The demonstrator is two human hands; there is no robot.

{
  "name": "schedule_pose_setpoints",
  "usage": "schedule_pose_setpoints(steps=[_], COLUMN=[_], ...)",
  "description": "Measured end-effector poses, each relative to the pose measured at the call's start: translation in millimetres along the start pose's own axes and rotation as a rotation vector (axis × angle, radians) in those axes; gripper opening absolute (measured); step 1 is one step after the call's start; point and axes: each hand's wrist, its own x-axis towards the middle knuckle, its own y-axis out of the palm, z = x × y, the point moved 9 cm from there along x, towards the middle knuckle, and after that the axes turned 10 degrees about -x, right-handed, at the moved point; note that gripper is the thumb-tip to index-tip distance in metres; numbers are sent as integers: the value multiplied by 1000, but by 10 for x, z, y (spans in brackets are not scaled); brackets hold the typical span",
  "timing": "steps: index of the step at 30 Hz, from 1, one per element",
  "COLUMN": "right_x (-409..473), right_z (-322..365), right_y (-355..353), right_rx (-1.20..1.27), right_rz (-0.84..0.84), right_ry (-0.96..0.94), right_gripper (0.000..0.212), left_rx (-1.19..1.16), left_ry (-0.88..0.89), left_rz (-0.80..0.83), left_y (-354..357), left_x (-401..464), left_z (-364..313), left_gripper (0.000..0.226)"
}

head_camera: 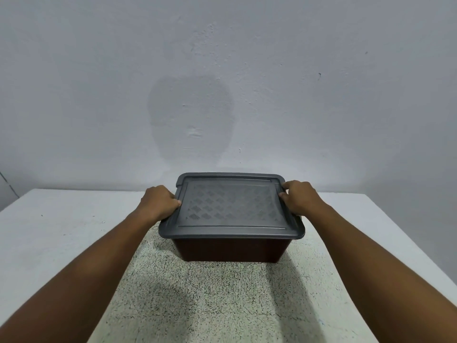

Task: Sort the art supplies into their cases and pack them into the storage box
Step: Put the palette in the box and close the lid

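**Both hands on the lid, box closed, no supplies visible**

Left to right:

- Left hand (159, 201): at the left short edge of the lid (230, 206). Thumb lies on top near the rim, fingers curl over the edge and go out of sight below it. Reads as gripping the lid edge.
- Storage box (227, 248): dark body, grey lid seated flat on top, patterned panel in the middle. Sits on a speckled mat (197, 293) laid over the white table (61, 219), roughly centred, near the back wall (222, 70). Long axis runs left-right, square to the person.
- Right hand (298, 199): mirror position at the right short edge, thumb and forefinger on top of the rim, remaining fingers wrapped down the side. Also gripping the lid edge.

Key relation: the box lies dead ahead between the two hands, one hand per short end, equally near. Any lid move is a symmetric two-hand action, straight up or straight down.

Can't tell whether the side latches are engaged; both are hidden under the hands. No cases or art supplies in view, so contents unknown. My read: either opening to start or sealing at the end, frame doesn't decide it.
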Motion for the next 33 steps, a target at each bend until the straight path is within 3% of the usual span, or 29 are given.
schedule_pose_setpoints(steps=[6,16,27,33], right_x=[-105,-196,-326,-266], right_z=[-54,-75,-173,-224], right_y=[48,109,204,155], right_rx=[-92,111,831,696], right_rz=[-27,-66,270,204], right_ry=[29,120,211,296], right_gripper=[41,40,49,63], left_rx=[-55,-57,-460,-565], left_ry=[53,42,-114,-144], left_rz=[34,104,57,-2], left_y=[28,61,54,26], left_x=[-66,-33,-82,-17], left_z=[-36,14,127,209], left_gripper=[47,47,33,28])
